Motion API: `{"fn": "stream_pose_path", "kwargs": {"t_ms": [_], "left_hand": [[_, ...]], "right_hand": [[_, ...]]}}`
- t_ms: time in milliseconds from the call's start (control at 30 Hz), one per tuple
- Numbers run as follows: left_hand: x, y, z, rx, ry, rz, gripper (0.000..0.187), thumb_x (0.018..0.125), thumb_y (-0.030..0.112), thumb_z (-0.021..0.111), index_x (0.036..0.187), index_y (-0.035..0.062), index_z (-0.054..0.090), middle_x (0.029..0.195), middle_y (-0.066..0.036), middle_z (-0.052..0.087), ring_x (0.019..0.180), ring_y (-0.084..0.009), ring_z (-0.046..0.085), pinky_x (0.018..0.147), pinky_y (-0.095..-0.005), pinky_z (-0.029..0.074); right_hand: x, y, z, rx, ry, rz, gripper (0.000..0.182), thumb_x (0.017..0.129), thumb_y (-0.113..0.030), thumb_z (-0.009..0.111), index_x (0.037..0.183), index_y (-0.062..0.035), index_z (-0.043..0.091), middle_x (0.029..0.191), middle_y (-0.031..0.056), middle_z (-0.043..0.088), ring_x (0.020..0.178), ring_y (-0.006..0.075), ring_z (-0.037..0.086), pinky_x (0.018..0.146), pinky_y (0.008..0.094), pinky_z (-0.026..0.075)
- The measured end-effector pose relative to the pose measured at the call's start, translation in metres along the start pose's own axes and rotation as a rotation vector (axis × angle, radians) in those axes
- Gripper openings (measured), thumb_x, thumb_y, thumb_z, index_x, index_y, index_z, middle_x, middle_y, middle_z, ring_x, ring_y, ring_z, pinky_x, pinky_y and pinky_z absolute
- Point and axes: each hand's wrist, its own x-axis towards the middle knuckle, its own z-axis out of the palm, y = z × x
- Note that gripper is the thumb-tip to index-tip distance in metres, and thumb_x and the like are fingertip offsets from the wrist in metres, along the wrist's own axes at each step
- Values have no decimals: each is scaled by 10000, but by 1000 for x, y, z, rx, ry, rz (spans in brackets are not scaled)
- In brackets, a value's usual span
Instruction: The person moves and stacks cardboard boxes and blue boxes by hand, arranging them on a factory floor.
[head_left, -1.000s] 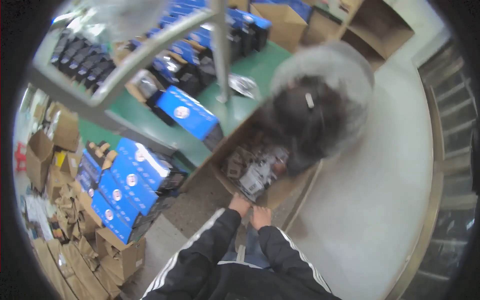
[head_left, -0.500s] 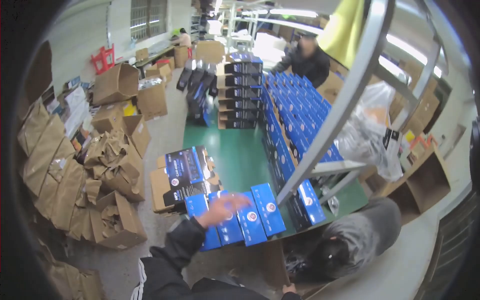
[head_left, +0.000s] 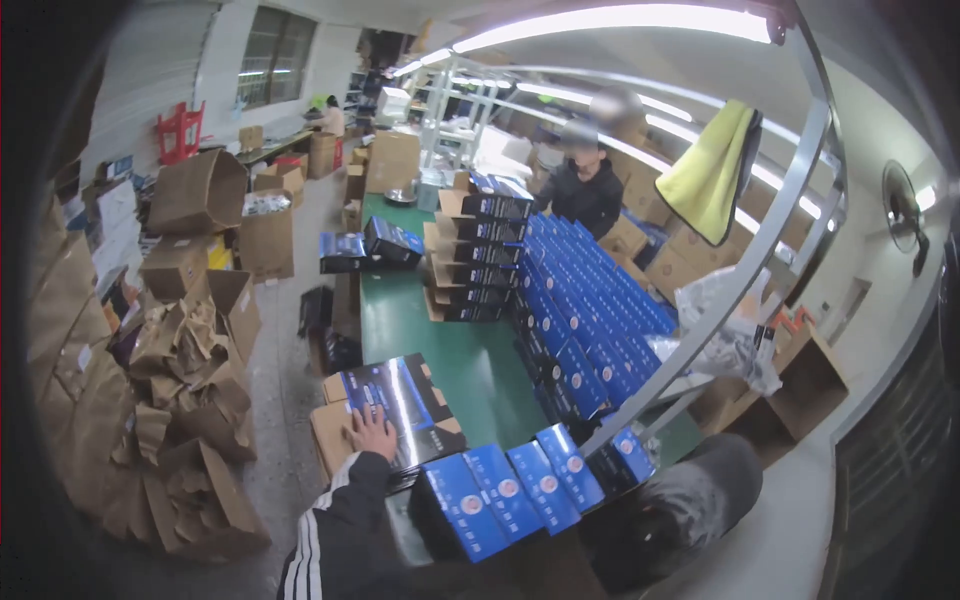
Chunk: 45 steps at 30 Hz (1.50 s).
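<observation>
Your left hand [head_left: 373, 432] is lying flat and open, holding nothing, on the near-left corner of the dark printed carton [head_left: 400, 400], whose long axis is running away to the far right, your right hand being out of view.

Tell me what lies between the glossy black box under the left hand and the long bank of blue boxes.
Head view: bare green tabletop separates the glossy black box from the blue boxes.

You are wearing a black track jacket; its left sleeve [head_left: 335, 530] is showing white stripes running down the arm, ending at your bare left hand [head_left: 375, 432].
</observation>
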Motion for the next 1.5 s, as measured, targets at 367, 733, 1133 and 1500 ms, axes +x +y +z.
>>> {"fn": "stream_pose_path", "kwargs": {"t_ms": [367, 733, 1133, 1500], "left_hand": [[-1, -8, -11, -129, 33, 67, 522, 887, 370, 445, 1384, 213, 405, 1462, -45, 344, 1363, -301, 255, 1050, -516, 258], [18, -67, 17, -830, -215, 297, 369, 679, 171, 541, 1034, 205, 638, 1337, -97, 435, 1254, -344, 357, 1021, -519, 278], [168, -456, 203, -1641, -528, -947, 516, 755, 333, 397, 973, -101, 570, 911, -348, 591, 684, -496, 590, 506, -560, 445], [220, -514, 174, -1155, -812, -1055, 180, 827, 217, 543, 899, 80, 634, 764, -92, 592, 663, -228, 554, 587, -312, 433]], "right_hand": [[-24, 8, 235, 338, 162, 76, 427, 853, -376, 429, 1152, -78, 491, 1169, 116, 473, 1069, 237, 438, 912, 335, 336], [29, -209, 338, 314, 124, -89, 370, 840, -376, 461, 1070, -101, 554, 1055, 91, 549, 959, 208, 498, 818, 324, 380], [50, -403, 467, -169, -369, -276, 319, 826, -376, 496, 980, -126, 622, 931, 64, 630, 839, 178, 563, 715, 312, 428], [196, -591, 544, -84, -620, -340, 268, 844, -330, 543, 940, -113, 669, 818, 33, 701, 746, 119, 626, 698, 260, 475]]}}
